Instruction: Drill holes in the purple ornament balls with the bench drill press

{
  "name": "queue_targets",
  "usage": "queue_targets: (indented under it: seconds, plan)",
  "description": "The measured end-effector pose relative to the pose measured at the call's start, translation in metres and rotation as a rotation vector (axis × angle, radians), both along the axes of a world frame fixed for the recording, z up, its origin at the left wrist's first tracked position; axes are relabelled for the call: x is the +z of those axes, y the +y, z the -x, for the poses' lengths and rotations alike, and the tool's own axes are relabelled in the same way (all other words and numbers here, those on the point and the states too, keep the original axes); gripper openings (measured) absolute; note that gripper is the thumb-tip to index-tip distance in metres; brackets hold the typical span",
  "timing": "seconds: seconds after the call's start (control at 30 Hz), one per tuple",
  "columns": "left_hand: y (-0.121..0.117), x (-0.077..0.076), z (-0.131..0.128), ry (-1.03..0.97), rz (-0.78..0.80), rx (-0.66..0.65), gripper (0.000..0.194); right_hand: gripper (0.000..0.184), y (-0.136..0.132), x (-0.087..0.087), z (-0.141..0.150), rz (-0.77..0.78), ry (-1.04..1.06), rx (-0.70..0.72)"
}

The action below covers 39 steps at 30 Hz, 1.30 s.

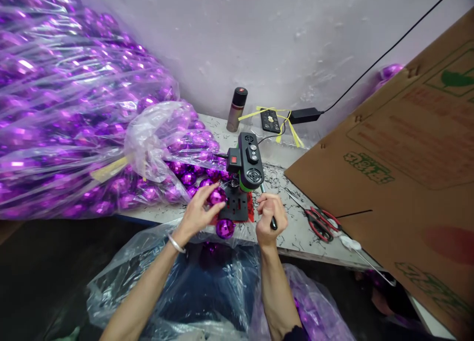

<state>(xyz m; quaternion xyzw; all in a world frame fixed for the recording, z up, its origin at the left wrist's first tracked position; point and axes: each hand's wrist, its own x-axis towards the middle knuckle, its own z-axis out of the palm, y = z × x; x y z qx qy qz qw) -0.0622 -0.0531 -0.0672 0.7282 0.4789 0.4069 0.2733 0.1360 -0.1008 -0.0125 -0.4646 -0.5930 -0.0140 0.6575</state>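
Observation:
My left hand (198, 213) has its thumb and fingers closed around a shiny purple ball ornament (217, 196), at the left edge of a slotted black metal plate (237, 206). Another purple ball ornament (225, 228) lies just in front of that plate, by the table edge. My right hand (272, 218) is wrapped round a lever handle (273, 223); its black end pokes out below the fist and a metal rod shows above. Over the plate stands a small black bench machine (252, 161) with a red switch (234, 160) and a green lower rim.
A huge clear bag of purple balls (85, 114) fills the left. Red-handled scissors (320, 222) lie right, beside a large cardboard box (400, 173). A spray can (237, 110), phone (270, 120) and black power adapter (305, 115) sit behind. A clear plastic bag (140, 277) hangs in front.

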Motion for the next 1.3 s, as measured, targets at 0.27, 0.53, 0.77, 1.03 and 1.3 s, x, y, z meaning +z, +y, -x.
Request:
queue_targets:
  seconds: [0.27,0.53,0.77,1.03,1.3]
  plan:
    - [-0.022,-0.024,-0.013,-0.11,0.213,-0.135,0.067,0.03,-0.002,-0.001,-0.003,0.002,-0.076,0.025]
    - [0.009,-0.034,-0.035,-0.215,0.231,-0.048,0.059,0.03,-0.002,0.002,-0.004,-0.005,-0.11,0.02]
    - [0.013,-0.042,-0.049,0.039,0.043,-0.028,0.064,0.028,-0.003,0.003,-0.006,0.004,-0.151,0.016]
    - [0.015,-0.052,-0.061,0.068,-0.071,0.01,0.06,0.026,-0.005,0.002,-0.009,0.017,-0.167,0.048]
    - [0.007,-0.052,-0.068,0.032,-0.063,-0.075,0.056,0.026,-0.006,0.001,-0.009,0.029,-0.16,0.039]
